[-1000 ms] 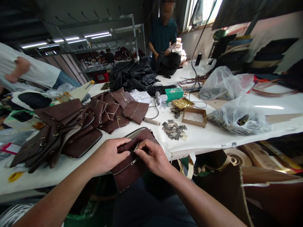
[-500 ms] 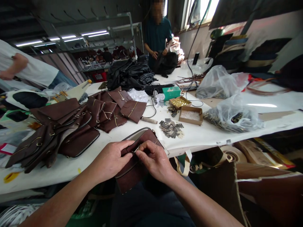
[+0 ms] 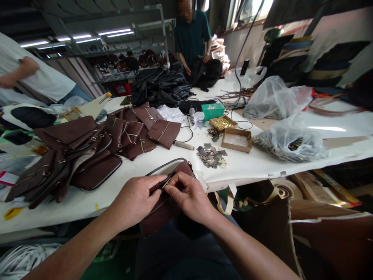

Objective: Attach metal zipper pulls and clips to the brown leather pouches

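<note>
- Brown bag [image 3: 163, 212] hangs over the near edge of the white table [image 3: 250, 167], partly in the person's lap.
- The left hand [image 3: 136, 200] clamps the bag's top edge, fingers curled tight.
- The right hand [image 3: 189, 196] pinches a small metal clasp [image 3: 166, 182] on the bag, touching the left thumb.
- Beyond lie loose metal plates [image 3: 211, 155] and a heap of brown bags [image 3: 87, 151].
- Farther off, a cardboard box [image 3: 236, 140].
- At the far end stands a co-worker [image 3: 192, 39].
</note>
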Demonstrator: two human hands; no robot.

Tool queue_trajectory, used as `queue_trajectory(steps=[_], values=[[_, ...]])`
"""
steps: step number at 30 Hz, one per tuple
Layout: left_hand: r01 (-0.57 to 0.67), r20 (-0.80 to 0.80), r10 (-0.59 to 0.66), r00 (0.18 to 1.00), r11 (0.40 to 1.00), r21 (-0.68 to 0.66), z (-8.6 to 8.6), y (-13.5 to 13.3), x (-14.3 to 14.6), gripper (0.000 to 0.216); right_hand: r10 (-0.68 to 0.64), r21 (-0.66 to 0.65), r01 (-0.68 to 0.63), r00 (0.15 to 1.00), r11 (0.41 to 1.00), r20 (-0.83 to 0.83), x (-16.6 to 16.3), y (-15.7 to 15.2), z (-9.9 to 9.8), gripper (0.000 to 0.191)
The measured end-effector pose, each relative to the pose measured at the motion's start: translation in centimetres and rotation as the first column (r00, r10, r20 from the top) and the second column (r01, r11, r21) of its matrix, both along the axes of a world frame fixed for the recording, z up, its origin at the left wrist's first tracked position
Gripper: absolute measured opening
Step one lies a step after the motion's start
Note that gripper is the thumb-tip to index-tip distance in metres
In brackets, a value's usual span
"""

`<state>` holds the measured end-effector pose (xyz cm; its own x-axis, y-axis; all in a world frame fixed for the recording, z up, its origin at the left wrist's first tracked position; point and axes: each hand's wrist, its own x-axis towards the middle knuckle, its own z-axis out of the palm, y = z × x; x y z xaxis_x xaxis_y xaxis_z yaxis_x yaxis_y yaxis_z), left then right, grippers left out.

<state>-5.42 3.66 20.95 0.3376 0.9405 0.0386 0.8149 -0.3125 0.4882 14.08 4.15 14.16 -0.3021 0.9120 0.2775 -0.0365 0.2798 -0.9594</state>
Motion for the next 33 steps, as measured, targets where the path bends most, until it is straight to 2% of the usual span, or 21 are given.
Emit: queue_trajectory(steps=[2, 5, 8, 13, 17, 23, 28, 30, 33], values=[[0.014, 0.017, -0.014, 1.0, 1.0, -0.018, 0.1, 0.0, -0.1, 0.046, 0.003, -0.026, -0.003, 1.0, 1.0, -0.007, 0.1, 0.0, 0.0, 0.022], [0.058, 0.106, -0.044, 0.993, 0.99, -0.132, 0.6, 0.4, -0.6, 0.047, 0.081, -0.032, -0.081, 0.997, 0.996, 0.005, 0.7, 0.5, 0.2, 0.021], [0.069, 0.193, -0.014, 0.981, 0.957, -0.283, 1.1, 1.0, -1.3, 0.045, 0.191, -0.07, -0.191, 0.982, 0.979, -0.01, 1.4, 1.4, 0.3, 0.023], [0.101, 0.282, 0.027, 0.959, 0.897, -0.431, 1.4, 1.9, -2.5, 0.045, 0.257, -0.1, -0.261, 0.965, 0.96, -0.055, 1.7, 2.4, 0.4, 0.034], [0.125, 0.308, 0.032, 0.951, 0.871, -0.476, 1.3, 1.9, -2.9, 0.045, 0.313, -0.163, -0.332, 0.94, 0.929, -0.133, 1.4, 2.5, 0.0, 0.039], [0.125, 0.296, 0.028, 0.955, 0.866, -0.485, 1.4, 1.8, -2.8, 0.043, 0.288, -0.185, -0.313, 0.946, 0.932, -0.151, 1.2, 2.5, -0.5, 0.037], [0.172, 0.351, 0.05, 0.935, 0.8, -0.574, 1.9, 1.9, -3.0, 0.04, 0.364, -0.269, -0.417, 0.904, 0.868, -0.226, 1.5, 2.7, 0.0, 0.042], [0.175, 0.366, 0.062, 0.929, 0.796, -0.58, 1.7, 1.9, -3.0, 0.04, 0.355, -0.273, -0.41, 0.906, 0.87, -0.23, 1.4, 2.7, 0.0, 0.042], [0.149, 0.353, 0.068, 0.933, 0.821, -0.551, 1.4, 1.8, -3.0, 0.039, 0.309, -0.249, -0.353, 0.93, 0.902, -0.198, 1.0, 2.4, -0.4, 0.04]])
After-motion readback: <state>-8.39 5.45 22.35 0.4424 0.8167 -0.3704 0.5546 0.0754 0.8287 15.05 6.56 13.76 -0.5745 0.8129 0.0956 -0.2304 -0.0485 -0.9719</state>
